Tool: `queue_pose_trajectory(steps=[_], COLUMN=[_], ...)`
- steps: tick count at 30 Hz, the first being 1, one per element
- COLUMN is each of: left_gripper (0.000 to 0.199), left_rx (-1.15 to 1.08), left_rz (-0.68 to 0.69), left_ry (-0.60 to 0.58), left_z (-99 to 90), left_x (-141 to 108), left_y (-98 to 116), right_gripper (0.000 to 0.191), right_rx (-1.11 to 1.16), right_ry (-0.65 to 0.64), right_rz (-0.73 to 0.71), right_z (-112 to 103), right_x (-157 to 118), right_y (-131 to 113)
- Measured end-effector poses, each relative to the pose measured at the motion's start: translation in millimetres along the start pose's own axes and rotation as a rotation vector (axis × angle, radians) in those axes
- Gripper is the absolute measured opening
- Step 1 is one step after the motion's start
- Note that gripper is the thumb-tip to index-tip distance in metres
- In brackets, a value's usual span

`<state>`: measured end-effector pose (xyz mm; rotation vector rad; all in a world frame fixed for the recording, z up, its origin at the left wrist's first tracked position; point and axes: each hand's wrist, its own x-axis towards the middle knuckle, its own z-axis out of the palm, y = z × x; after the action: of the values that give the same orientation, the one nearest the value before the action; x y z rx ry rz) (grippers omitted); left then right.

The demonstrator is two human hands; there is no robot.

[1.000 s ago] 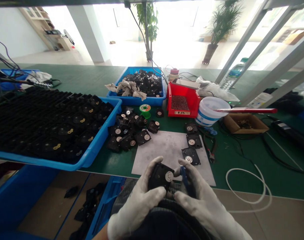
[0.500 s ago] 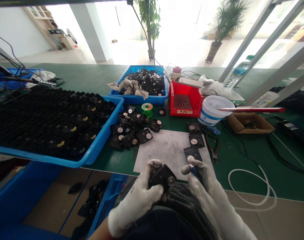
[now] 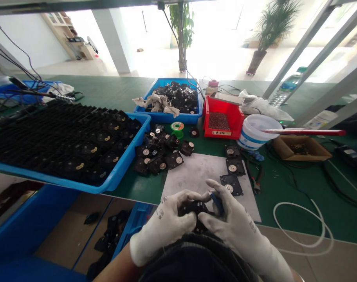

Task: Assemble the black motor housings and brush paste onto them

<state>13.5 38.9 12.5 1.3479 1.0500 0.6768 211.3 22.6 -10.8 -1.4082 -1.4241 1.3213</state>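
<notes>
White gloves cover both hands. My left hand (image 3: 172, 217) is wrapped round a black part (image 3: 196, 209) at the near edge of the bench. From the other side, the fingers of my right hand (image 3: 225, 215) touch that same part, and a slim blue tool (image 3: 216, 200) lies between its thumb and fingers. The tool's lower end is hidden by the glove. Beyond the hands a white sheet (image 3: 186, 174) lies on the bench, with several black parts (image 3: 231, 168) in a column on its right side. More black parts (image 3: 157, 164) are piled left of the sheet.
A large blue tray (image 3: 108, 184) of stacked black parts stands left. Behind are a blue bin (image 3: 181, 117), green spool (image 3: 177, 131) and red bin (image 3: 221, 133). To the right are a white bucket (image 3: 253, 137), pliers (image 3: 257, 182), cardboard box (image 3: 302, 152) and white tube (image 3: 298, 244).
My right hand has moved left with the blue tool and now meets the black part in my left hand. That part has turned, its round disc now out of sight. The view has shifted slightly.
</notes>
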Motion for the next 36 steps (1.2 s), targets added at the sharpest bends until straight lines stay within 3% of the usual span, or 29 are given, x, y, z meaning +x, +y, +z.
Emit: queue_pose_trajectory(steps=[6, 10, 13, 20, 26, 30, 36], left_gripper=[0.059, 0.04, 0.03, 0.03, 0.025, 0.023, 0.045], left_rx=[-0.239, -0.381, -0.306, 0.081, 0.157, 0.109, -0.217], left_rz=[0.001, 0.011, 0.007, 0.256, 0.348, 0.29, 0.006], left_ry=[0.081, 0.165, 0.25, 0.313, 0.37, 0.375, 0.205], left_z=[5.3, 17.4, 23.3, 22.4, 31.8, 33.0, 21.0], left_x=[-4, -2, 3, -3, -6, 2, 4], left_y=[-6, -23, -27, -17, -18, -25, -14], right_gripper=[0.056, 0.045, 0.039, 0.039, 0.041, 0.035, 0.049], right_rx=[0.046, 0.088, 0.076, 0.05, -0.064, -0.113, -0.024], right_ry=[0.188, 0.298, 0.281, 0.191, 0.294, 0.317, 0.149], right_rz=[-0.029, -0.069, -0.12, -0.205, -0.337, -0.248, -0.004], right_z=[7, 18, 22, 13, 16, 17, 0], right_x=[8, 4, 2, 1, -7, 0, 20], right_y=[-1, 7, 14, 12, 5, 1, -12])
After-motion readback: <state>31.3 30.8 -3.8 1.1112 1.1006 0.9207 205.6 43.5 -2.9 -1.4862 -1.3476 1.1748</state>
